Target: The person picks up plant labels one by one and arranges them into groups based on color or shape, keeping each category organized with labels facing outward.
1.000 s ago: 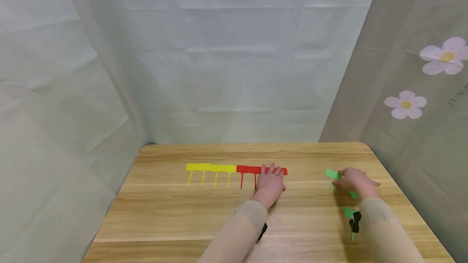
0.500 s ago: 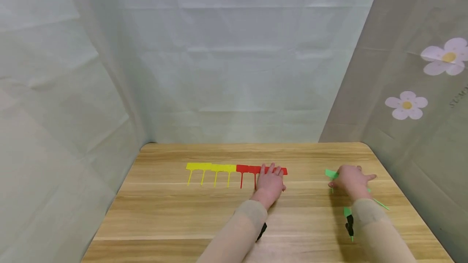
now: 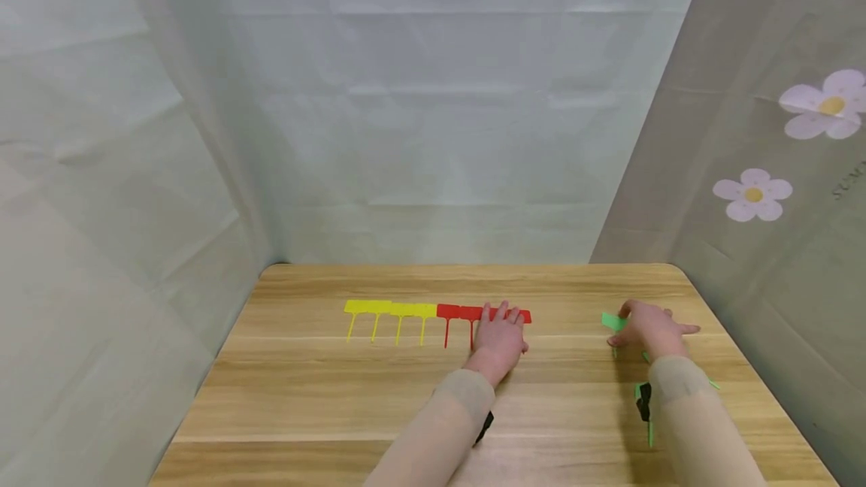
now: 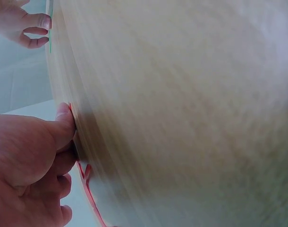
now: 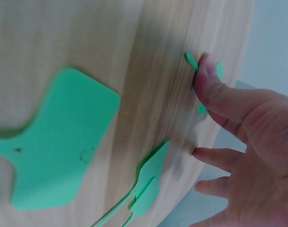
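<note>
Yellow plant labels (image 3: 368, 307) and red plant labels (image 3: 449, 312) lie in one line, heads side by side, stems toward me. My left hand (image 3: 499, 337) rests with spread, straight fingers over the right part of the red ones, covering some. At the right, my right hand (image 3: 652, 329) has thumb and index finger at a green plant label (image 3: 611, 321), pinching it low at the tabletop; its other fingers (image 5: 217, 158) stick out. Under the right wrist lies another green label (image 5: 63, 146), with two overlapping green labels (image 5: 148, 182) beyond it.
The wooden table (image 3: 284, 382) has rounded far corners. Pale cloth walls (image 3: 433, 134) surround it on the left, back and right. Black wrist straps (image 3: 483, 427) show at both cuffs.
My right hand shifted slightly left and turned over the green label, fingers coming closer round it. The right forearm moved left over the nearer green label. The left hand stayed still.
</note>
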The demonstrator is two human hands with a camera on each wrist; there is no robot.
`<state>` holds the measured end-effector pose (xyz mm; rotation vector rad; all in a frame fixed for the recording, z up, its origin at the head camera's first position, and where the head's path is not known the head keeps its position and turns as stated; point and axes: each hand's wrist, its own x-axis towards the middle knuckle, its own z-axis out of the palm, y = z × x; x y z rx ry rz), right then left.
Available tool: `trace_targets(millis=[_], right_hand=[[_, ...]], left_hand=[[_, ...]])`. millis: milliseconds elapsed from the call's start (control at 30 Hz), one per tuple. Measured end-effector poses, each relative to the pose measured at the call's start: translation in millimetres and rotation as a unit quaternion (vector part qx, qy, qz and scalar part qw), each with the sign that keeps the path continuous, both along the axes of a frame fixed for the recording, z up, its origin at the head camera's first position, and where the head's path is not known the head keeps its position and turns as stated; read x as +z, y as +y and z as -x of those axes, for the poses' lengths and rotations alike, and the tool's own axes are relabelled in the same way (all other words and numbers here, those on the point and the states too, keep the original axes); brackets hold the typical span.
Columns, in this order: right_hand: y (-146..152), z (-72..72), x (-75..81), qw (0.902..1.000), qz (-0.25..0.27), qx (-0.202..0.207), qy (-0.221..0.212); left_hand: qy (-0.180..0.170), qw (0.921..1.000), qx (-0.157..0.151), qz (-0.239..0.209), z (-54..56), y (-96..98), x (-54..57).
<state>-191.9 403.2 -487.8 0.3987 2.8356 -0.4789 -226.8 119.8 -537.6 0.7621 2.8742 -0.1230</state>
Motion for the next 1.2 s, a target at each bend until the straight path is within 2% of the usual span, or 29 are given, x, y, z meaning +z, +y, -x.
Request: trace_targets(millis=[333,733,933,1200], right_hand=[[5.7,4.0,3.2,0.9997,0.006,0.018,-0.017],[-6.0,8.9,3.8,0.9989,-0.004,-0.029,-0.038],[-6.3,9.6,3.2,0.9973,0.016,-0.050,-0.051],[-6.0,5.8,5.3,0.9979,0.037,-0.039,-0.036]], left_hand=[[0.014,0.9999,-0.007,-0.002,-5.2,-2.0,7.2],[0.013,0.9999,-0.002,-0.001,-2.7,-3.5,5.5],[0.011,0.9999,-0.001,0.004,-2.9,-2.2,5.6],[0.018,0.9998,-0.007,0.004,-6.2,-0.8,8.3]])
